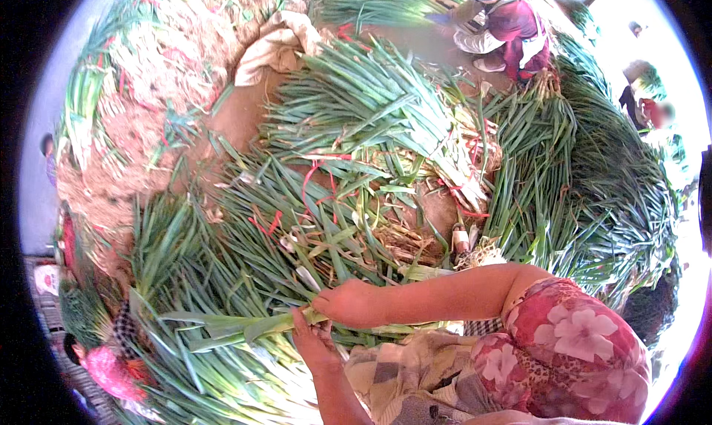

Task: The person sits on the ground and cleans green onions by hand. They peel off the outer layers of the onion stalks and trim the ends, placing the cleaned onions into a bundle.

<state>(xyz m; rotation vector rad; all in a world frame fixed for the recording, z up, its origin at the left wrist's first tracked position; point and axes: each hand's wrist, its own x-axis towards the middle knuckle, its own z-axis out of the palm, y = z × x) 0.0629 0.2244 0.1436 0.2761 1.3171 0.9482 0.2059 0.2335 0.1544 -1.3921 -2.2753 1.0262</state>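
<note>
My right hand (351, 302) grips a leek (261, 326) near the middle of the picture, its forearm reaching in from the right. From below, my left hand (316, 340) holds the same leek close to the right hand, with thumb and fingers around the stalk. The leek's flat green leaves spread to the left of both hands. Its other end is hidden behind my right hand and forearm. Under and beyond the hands lies a heap of loose leeks (222, 263). A checked cloth (406, 364) covers my lap.
Tied leek bundles (378, 108) with red ties lie ahead. A tall leek pile (606, 163) stands at right. Pale root trimmings (161, 52) cover the upper left, near a cloth sack (278, 47). One person (514, 24) crouches at the top, another (114, 369) at lower left.
</note>
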